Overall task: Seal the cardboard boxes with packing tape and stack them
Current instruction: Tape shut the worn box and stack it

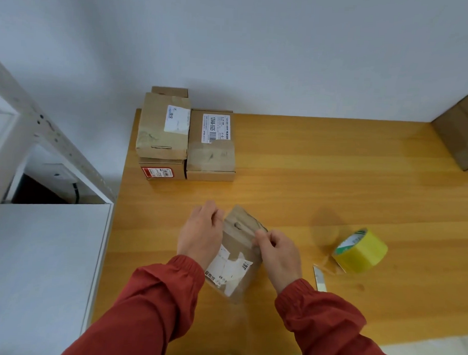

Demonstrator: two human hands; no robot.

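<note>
A small cardboard box (235,254) with a torn white label lies near the front of the wooden table (321,167). My left hand (199,233) holds its left side, fingers curled over the top edge. My right hand (278,253) pinches the box's right edge near a flap. A roll of yellow packing tape (361,251) lies on its side to the right, with a loose clear strip trailing toward a small knife (319,279). At the back left, a labelled box (162,126) sits on a red-labelled box (160,171), beside a flat box (211,146).
Another cardboard box (463,131) stands at the table's far right edge against the wall. A white cabinet (41,263) adjoins the table on the left, with a white shelf frame (28,130) behind it. More cardboard shows at the bottom edge.
</note>
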